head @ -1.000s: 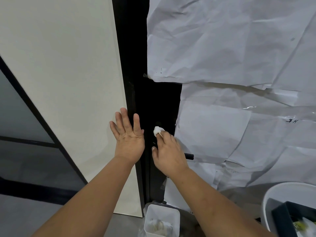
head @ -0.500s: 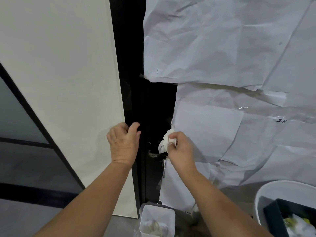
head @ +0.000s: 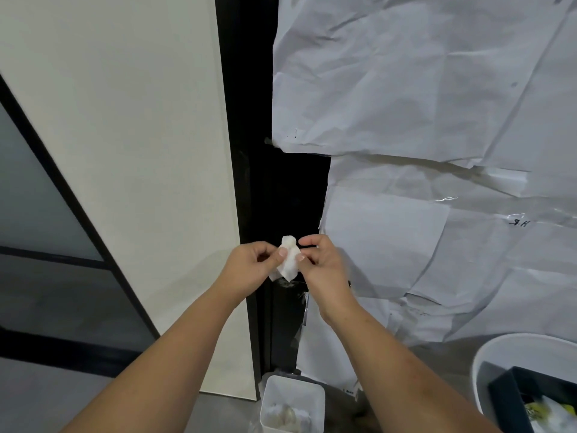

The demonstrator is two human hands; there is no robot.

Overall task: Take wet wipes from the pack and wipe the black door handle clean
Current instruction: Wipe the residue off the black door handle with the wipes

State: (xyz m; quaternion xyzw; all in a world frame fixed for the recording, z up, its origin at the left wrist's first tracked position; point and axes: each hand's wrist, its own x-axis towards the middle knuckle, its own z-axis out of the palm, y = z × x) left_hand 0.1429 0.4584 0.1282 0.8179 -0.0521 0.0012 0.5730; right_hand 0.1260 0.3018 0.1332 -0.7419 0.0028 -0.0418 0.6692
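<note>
Hands meeting on 1 crumpled wet wipe (head: 288, 259) in front of the dark door edge (head: 281, 189).
From the left: a pale wall panel (head: 131, 135); then the left hand (head: 249, 267), fingers curled, thumb and forefinger pinching the wipe's left side; the wipe hangs between both hands, its long axis near upright, bunched end pointing up and loose corner down; the right hand (head: 321, 264) pinches its right side with curled fingers; creased white paper sheets (head: 421, 89) cover the door to the right; the black handle cannot be made out; low down, a small white bin (head: 293, 389) holds used wipes, and a round white tub (head: 487, 357) sits at the far right.
</note>
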